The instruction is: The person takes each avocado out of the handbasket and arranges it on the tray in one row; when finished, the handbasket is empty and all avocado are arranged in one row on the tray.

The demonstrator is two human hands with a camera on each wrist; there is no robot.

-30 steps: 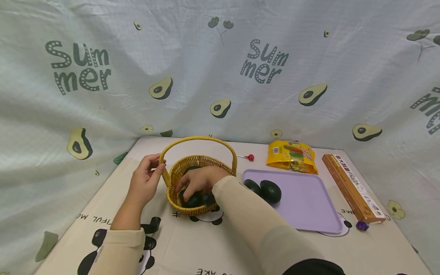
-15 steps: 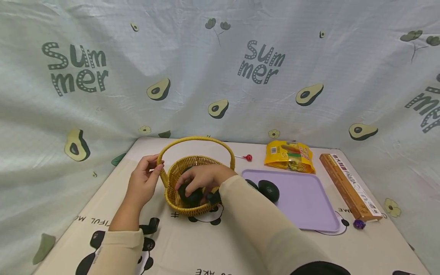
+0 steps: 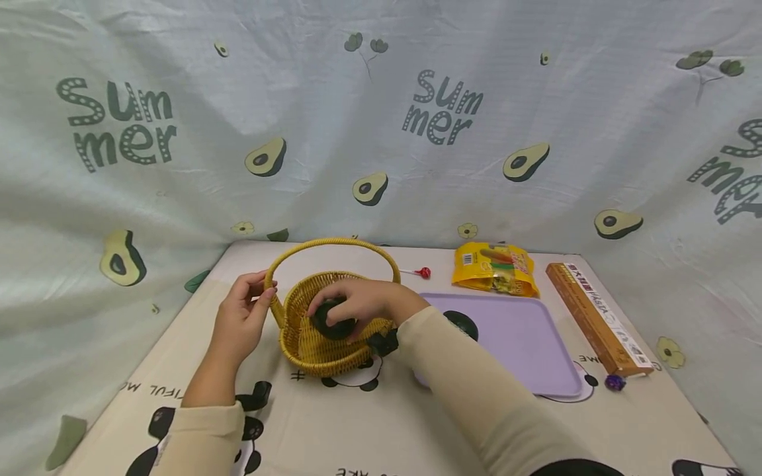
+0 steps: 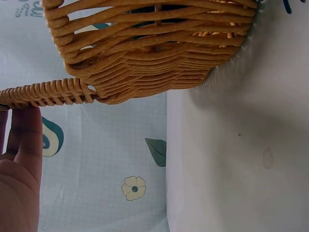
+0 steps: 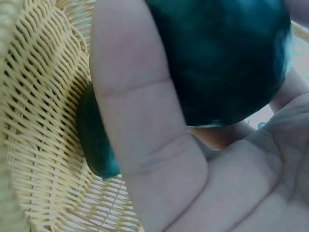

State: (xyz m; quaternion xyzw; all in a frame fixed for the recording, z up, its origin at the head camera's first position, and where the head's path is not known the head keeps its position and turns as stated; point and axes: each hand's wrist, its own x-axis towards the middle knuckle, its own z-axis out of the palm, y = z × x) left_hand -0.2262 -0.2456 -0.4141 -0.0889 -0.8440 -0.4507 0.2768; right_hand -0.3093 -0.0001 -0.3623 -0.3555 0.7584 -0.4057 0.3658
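**Right hand lifts a dark avocado over a wicker basket**

Right hand [image 3: 368, 302], near the centre of the head view, has its fingers curled around a dark green avocado [image 3: 333, 319], gripping it just above the hollow of a yellow wicker basket [image 3: 297, 340]. In the right wrist view the thumb [image 5: 140, 125] crosses the middle of the frame and presses against the avocado [image 5: 222, 58], which fills the upper right. A second avocado [image 5: 94, 140] lies against the woven basket wall [image 5: 38, 121] at left centre of that view.

To the left of the basket in the head view, the left hand [image 3: 239, 317] has its fingers and thumb closed lightly on the base of the arched handle [image 3: 270, 291]. The left wrist view shows a fingertip [image 4: 26, 130] at the left edge touching the braided handle [image 4: 46, 92], with the basket's underside [image 4: 149, 63] across the top of the frame.

Right of the basket lies a lilac tray [image 3: 524, 344], with another avocado [image 3: 461, 324] on its left part, half hidden by the beige sleeve [image 3: 476, 390]. Behind the tray, toward the upper right of the table, sit a yellow snack bag [image 3: 495, 268] and a red lollipop [image 3: 424, 272]. A long brown pasta box [image 3: 595, 316] lies along the tray's right side, with a small purple object [image 3: 614, 381] at its near end. Everything rests on a cream table cover [image 3: 369, 430] printed with pandas, and a pale backdrop cloth [image 3: 381, 99] with avocados and the word "Summer" hangs behind.
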